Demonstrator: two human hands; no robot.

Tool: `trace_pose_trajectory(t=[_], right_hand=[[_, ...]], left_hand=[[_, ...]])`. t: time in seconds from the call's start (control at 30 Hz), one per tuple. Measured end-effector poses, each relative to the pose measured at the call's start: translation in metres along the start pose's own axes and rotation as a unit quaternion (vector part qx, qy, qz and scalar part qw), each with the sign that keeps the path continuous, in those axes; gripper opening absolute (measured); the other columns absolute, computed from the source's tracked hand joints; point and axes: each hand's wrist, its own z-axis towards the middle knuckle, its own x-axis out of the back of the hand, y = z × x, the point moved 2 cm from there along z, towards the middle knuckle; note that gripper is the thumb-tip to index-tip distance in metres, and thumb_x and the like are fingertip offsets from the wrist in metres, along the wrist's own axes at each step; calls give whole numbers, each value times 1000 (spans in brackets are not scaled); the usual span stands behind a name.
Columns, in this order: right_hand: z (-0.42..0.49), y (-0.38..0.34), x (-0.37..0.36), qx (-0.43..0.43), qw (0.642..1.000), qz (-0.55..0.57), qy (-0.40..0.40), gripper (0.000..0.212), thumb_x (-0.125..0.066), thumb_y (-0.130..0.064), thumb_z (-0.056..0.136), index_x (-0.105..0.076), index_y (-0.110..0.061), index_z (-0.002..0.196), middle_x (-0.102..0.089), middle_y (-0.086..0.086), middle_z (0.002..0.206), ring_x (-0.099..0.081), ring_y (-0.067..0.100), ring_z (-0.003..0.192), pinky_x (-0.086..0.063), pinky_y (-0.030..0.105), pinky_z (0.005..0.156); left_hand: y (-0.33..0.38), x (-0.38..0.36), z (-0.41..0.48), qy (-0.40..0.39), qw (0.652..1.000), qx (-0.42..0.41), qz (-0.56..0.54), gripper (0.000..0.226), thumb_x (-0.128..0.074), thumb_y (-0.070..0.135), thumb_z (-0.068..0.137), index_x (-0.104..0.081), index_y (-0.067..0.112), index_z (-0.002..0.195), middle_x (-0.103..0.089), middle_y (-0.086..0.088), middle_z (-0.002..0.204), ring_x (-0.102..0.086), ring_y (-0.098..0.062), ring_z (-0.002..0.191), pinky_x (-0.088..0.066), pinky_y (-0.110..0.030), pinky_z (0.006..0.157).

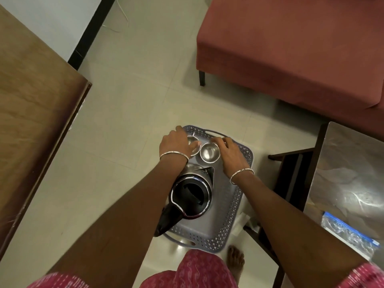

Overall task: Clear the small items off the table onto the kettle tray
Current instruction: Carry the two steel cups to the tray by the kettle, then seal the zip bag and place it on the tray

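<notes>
Well, closest in, a bare foot [235,259] stands on the pale tiled floor [124,121] below a pink patterned garment [199,269]. Just past it is the grey perforated tray [227,223], its long axis running from near to far and leaning a little leftward at the far end; I cannot tell what it rests on. On its near half stands the kettle [191,194], upright with its black lid closed, handle [166,221] pointing back toward the person and to the left, spout [208,170] pointing away toward the far end. Both arms reach over it. At the far end two small steel bowls sit side by side, mouths up. The left hand [176,145] lies over the left bowl [192,140], thumb across its rim; whether the fingers are grasping it I cannot tell. The right hand [231,154] is just beside the right bowl [209,155], fingertips [217,140] at its far rim, the hold too blurred to judge. Off right is the desk [349,173] with a clear blue-striped bag [349,231] on it. Farther back is a red sofa [291,48].
</notes>
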Motion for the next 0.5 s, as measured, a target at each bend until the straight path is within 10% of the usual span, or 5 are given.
trace_pose_trajectory(t=[0.5], right_hand=[[-148, 29, 101, -49, 993, 31, 104, 48, -54, 6, 79, -53, -13, 122, -49, 9, 128, -51, 31, 111, -51, 40, 84]], left_hand=[[60, 92, -143, 158, 955, -29, -249, 16, -51, 26, 92, -61, 22, 104, -68, -9, 84, -58, -28, 87, -39, -29, 71]])
